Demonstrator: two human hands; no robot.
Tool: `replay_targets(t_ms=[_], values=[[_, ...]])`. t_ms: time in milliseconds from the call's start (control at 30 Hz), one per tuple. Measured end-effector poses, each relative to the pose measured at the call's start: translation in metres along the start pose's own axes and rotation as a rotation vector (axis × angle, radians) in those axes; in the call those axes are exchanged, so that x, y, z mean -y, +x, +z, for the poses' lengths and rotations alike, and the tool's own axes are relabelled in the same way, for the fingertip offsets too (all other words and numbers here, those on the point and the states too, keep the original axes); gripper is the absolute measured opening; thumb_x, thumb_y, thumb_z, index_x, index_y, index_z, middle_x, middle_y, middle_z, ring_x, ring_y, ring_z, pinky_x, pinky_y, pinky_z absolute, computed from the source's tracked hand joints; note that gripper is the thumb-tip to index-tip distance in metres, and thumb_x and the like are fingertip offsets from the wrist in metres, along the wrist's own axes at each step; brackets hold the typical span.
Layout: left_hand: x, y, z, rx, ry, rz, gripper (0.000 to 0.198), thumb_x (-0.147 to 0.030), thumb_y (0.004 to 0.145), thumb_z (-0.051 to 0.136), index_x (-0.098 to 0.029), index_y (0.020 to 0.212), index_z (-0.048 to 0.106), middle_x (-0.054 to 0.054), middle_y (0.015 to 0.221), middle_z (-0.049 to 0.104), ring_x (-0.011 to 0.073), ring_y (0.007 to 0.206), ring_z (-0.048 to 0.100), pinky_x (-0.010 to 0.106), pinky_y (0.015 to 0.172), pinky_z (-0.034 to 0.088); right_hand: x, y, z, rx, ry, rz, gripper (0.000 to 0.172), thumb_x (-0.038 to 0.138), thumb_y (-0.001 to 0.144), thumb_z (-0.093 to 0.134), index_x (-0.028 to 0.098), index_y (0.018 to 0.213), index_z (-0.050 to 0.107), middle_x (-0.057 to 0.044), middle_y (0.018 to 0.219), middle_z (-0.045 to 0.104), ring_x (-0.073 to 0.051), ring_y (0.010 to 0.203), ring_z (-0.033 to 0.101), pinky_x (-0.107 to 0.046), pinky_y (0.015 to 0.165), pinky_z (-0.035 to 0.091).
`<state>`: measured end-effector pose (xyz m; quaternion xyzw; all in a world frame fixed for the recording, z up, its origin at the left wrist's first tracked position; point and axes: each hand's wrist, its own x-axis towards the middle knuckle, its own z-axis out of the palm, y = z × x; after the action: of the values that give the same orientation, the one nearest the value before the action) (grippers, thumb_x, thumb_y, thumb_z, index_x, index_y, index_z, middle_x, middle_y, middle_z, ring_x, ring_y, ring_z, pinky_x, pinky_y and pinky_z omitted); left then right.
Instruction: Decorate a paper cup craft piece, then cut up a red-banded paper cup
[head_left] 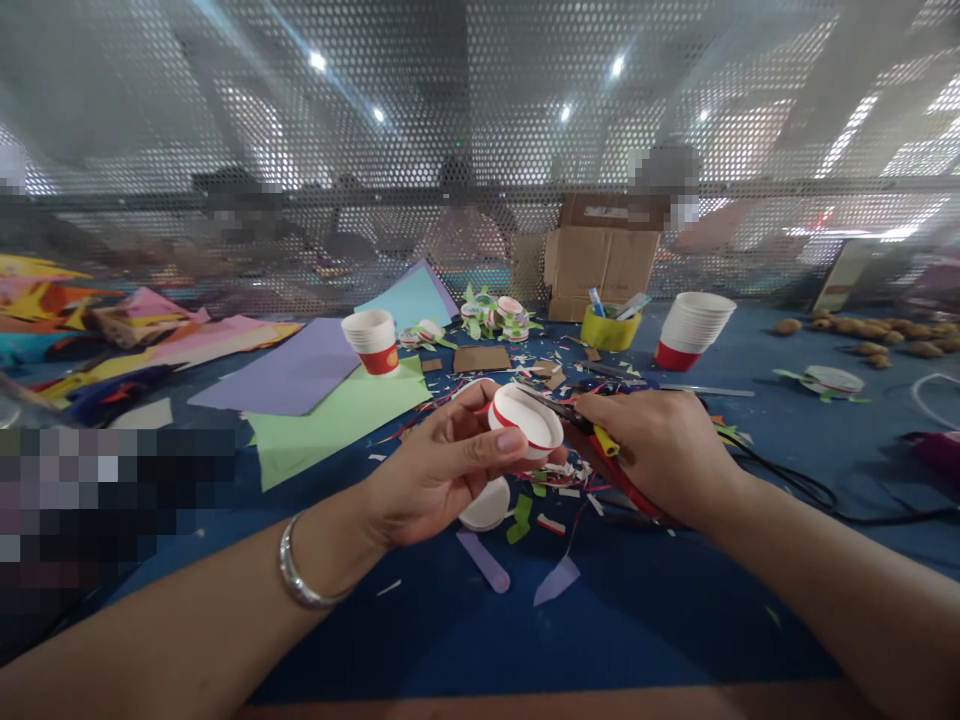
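Observation:
In my left hand [442, 455] is a cut-down paper cup base [529, 420], white with a red band, its hollow side turned up toward me. The thumb presses its near wall. My right hand [660, 440] grips scissors [611, 460] with red and yellow on the handles, and their dark blades reach the cup's far rim. Beneath my left hand a white round cup piece [486, 503] lies on the blue table [360, 640]. Close by are a purple paper strip [484, 560], a purple leaf-shaped piece [557, 580] and green paper scraps [519, 518].
Stacked paper cups [694, 330] stand at right, others [371, 340] at left on green paper [341, 415] beside purple paper [289, 370]. Finished paper-cup crafts [495, 315], a yellow pen holder [611, 328] and a cardboard box [604, 265] sit behind. Walnut-like lumps [862, 328] lie far right.

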<state>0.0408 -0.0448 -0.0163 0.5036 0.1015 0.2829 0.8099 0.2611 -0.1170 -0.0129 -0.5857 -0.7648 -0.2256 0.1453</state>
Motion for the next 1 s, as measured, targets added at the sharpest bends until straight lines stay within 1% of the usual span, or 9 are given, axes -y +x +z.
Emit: replay_targets(t_ms=[200,300,400,567,700,867,1000], values=[[0.0010,-0.0006,-0.0006,0.060,-0.019,-0.014,0.023,-0.020,0.084,0.078,-0.016,0.104,0.065,0.008,0.106,0.077,0.0212,0.100,0.076,0.028,0.092,0.057,-0.0007,-0.0014,0.0011,-0.046,0.007,-0.046,0.020,0.013,0.083,0.052,0.018,0.086,0.072,-0.003,0.062,0.072,-0.018,0.052,0.061,-0.031,0.054,0.021],[-0.0003,-0.0006,-0.0004,0.069,-0.037,-0.004,0.021,-0.019,0.085,0.077,-0.015,0.103,0.066,0.009,0.108,0.077,0.0224,0.101,0.075,0.029,0.093,0.057,-0.0018,-0.0026,0.0020,-0.054,0.014,-0.053,0.020,0.012,0.083,0.052,0.017,0.087,0.072,-0.003,0.063,0.073,-0.018,0.053,0.062,-0.031,0.054,0.021],[-0.0021,-0.0004,0.0002,0.063,-0.036,0.003,0.020,-0.020,0.085,0.077,-0.013,0.101,0.068,0.009,0.107,0.077,0.0222,0.099,0.076,0.028,0.092,0.058,-0.0019,-0.0027,0.0021,-0.084,0.000,-0.056,0.020,0.012,0.082,0.052,0.017,0.084,0.071,-0.003,0.061,0.071,-0.017,0.051,0.060,-0.031,0.053,0.020],[-0.0031,-0.0004,-0.0008,0.100,-0.047,-0.027,0.025,-0.023,0.085,0.078,-0.012,0.106,0.070,0.010,0.107,0.077,0.0208,0.098,0.076,0.025,0.088,0.059,0.0002,-0.0017,0.0005,-0.118,-0.001,-0.089,0.020,0.011,0.082,0.051,0.017,0.082,0.071,-0.003,0.058,0.069,-0.017,0.049,0.058,-0.031,0.053,0.020],[-0.0035,-0.0004,-0.0021,0.109,-0.069,-0.035,0.026,-0.025,0.085,0.077,-0.011,0.108,0.072,0.011,0.108,0.078,0.0212,0.098,0.076,0.026,0.091,0.059,0.0001,-0.0018,-0.0003,-0.127,-0.002,-0.099,0.020,0.011,0.082,0.052,0.017,0.081,0.071,-0.002,0.057,0.068,-0.018,0.048,0.059,-0.031,0.052,0.022],[-0.0023,-0.0005,-0.0026,0.121,-0.078,-0.034,0.027,-0.025,0.085,0.077,-0.010,0.108,0.073,0.012,0.107,0.078,0.0214,0.097,0.076,0.025,0.090,0.059,0.0000,-0.0011,0.0004,-0.156,-0.003,-0.104,0.018,0.012,0.082,0.054,0.016,0.082,0.071,-0.002,0.057,0.068,-0.019,0.047,0.060,-0.032,0.051,0.022],[-0.0015,-0.0007,-0.0041,0.133,-0.087,-0.065,0.031,-0.026,0.084,0.079,-0.009,0.109,0.071,0.012,0.107,0.077,0.0229,0.098,0.076,0.026,0.091,0.058,0.0017,0.0001,0.0010,-0.164,-0.005,-0.121,0.019,0.011,0.080,0.054,0.016,0.082,0.072,-0.003,0.058,0.069,-0.019,0.048,0.062,-0.031,0.050,0.023]])
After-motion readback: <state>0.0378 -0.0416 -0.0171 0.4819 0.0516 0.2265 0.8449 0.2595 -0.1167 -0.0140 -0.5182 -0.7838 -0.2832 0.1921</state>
